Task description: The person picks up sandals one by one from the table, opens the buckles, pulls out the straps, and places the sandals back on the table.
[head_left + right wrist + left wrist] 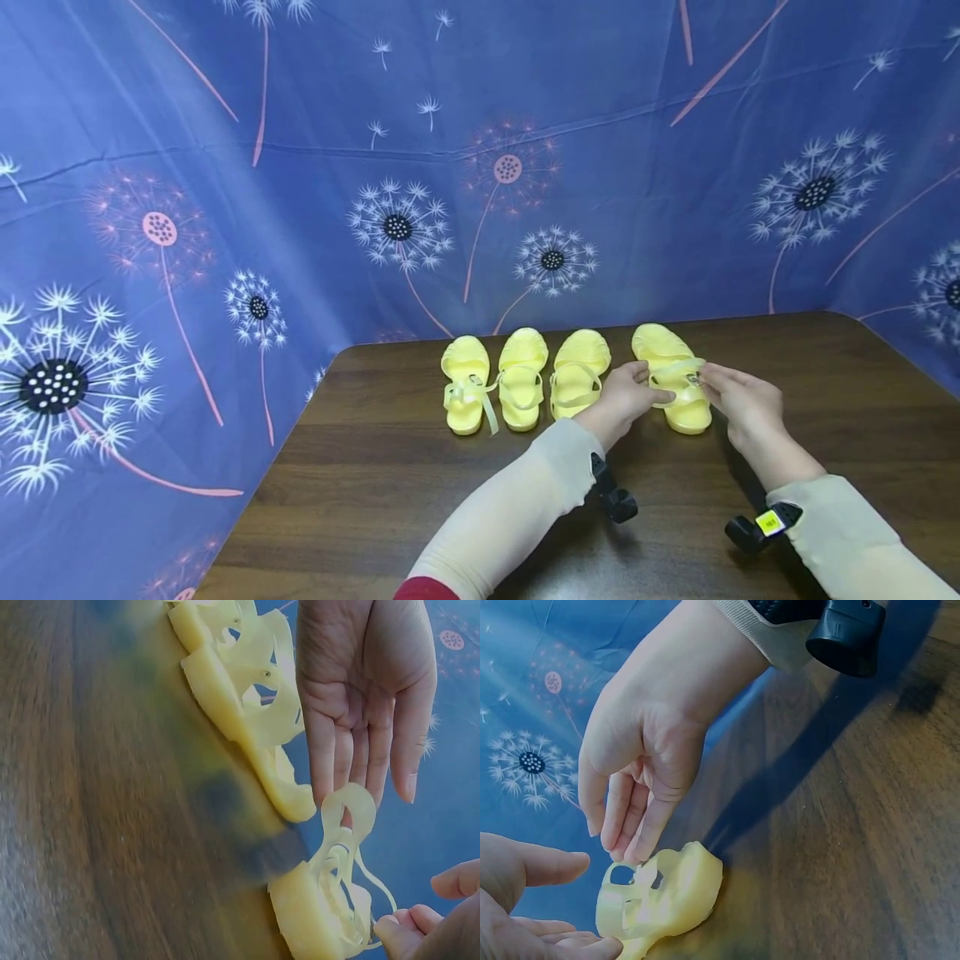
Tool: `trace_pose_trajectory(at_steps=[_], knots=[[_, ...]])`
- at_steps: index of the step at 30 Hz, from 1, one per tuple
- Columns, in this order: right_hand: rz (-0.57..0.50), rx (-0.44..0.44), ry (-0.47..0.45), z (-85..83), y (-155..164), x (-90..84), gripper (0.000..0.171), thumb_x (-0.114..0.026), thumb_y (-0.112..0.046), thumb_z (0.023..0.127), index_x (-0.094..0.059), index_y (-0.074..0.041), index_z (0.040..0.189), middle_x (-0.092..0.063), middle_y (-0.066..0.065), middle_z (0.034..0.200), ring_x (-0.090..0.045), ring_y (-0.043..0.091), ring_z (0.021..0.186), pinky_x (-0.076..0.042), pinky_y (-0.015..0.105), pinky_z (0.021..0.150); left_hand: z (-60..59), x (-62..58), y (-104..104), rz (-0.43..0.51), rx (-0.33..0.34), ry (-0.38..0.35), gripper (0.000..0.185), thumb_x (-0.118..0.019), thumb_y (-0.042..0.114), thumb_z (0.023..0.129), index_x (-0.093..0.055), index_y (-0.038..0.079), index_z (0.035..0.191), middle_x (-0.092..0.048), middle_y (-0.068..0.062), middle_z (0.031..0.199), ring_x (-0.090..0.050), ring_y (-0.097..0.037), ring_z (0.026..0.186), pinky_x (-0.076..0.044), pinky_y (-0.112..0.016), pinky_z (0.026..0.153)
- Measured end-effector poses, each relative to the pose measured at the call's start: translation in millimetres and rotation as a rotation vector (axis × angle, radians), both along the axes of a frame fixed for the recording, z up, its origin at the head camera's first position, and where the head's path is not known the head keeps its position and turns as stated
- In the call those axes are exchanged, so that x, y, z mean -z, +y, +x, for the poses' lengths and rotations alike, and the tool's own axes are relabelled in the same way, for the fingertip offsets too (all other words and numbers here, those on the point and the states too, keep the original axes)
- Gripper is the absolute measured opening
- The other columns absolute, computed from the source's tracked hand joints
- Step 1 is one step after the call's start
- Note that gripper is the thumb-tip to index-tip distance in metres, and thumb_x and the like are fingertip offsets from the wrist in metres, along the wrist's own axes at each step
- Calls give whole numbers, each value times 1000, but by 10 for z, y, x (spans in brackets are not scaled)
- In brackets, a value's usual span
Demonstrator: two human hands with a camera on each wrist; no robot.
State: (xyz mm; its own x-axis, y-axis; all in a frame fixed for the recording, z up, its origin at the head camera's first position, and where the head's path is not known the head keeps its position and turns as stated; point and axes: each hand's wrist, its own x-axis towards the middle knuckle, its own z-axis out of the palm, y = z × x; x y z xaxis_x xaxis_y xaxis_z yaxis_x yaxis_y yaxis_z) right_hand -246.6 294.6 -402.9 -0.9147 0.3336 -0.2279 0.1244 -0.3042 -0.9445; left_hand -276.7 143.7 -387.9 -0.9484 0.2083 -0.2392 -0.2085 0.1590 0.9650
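A yellow jelly sandal (692, 415) lies on the table, apart from the others and tilted slightly, its pale translucent strap (352, 801) standing up in a loop. My right hand (756, 410) is on its right side, thumb and fingertips pinching the strap close to the small fastening. From the left, my left hand (626, 398) reaches to the same sandal. Its fingers are straight, their tips behind the strap loop in the right wrist view, and the thumb stands away from them.
Three more yellow sandals stand in a row to the left: one close by my left hand (581, 354), a middle one (522, 346), and an end one (465, 421) with its strap hanging loose. Behind the dark wooden table (360, 467) hangs a blue dandelion-print cloth (637, 208).
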Motion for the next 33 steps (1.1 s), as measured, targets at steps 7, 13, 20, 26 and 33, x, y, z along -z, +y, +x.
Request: trace_pose_trajectory(at_steps=[7,13,20,26,33], knots=[[97,-30,-33,-42,-125,-20,41,-70,-26,90,-59,-11,127,-60,-22,88,-62,-8,81,-52,14,84,-44,-21,-81,9,-9,60,59,-76,-1,79,-55,8,134,-59,-4,135,-55,-22,126,-48,-33,101],[53,-40,10,-70,-229,-7,33,-70,-21,89,-63,-11,119,-60,-12,110,-61,-6,84,-53,13,80,-40,-61,-176,-25,-15,98,58,-77,2,80,-56,10,134,-60,-1,135,-54,-20,127,-48,-33,101],[-3,-91,45,-73,-335,-12,13,-70,-17,90,-70,-25,80,-65,-20,84,-65,-4,83,-54,14,77,-98,-66,-322,-27,-45,193,44,-73,13,86,-62,14,129,-64,0,128,-56,-21,124,-51,-32,96],[46,-133,45,-79,-434,-45,11,-70,-18,90,-71,-19,101,-64,-20,89,-65,-6,85,-52,18,88,-165,-107,-507,-33,-71,242,40,-71,14,88,-63,18,128,-63,3,131,-52,-20,130,-48,-32,101],[68,-77,54,-99,-584,-60,12,-67,-18,91,-73,-22,101,-64,-24,85,-64,-10,78,-47,17,96,-234,-63,-684,-80,-112,264,44,-72,4,86,-63,14,128,-60,-2,136,-49,-22,132,-49,-36,99]])
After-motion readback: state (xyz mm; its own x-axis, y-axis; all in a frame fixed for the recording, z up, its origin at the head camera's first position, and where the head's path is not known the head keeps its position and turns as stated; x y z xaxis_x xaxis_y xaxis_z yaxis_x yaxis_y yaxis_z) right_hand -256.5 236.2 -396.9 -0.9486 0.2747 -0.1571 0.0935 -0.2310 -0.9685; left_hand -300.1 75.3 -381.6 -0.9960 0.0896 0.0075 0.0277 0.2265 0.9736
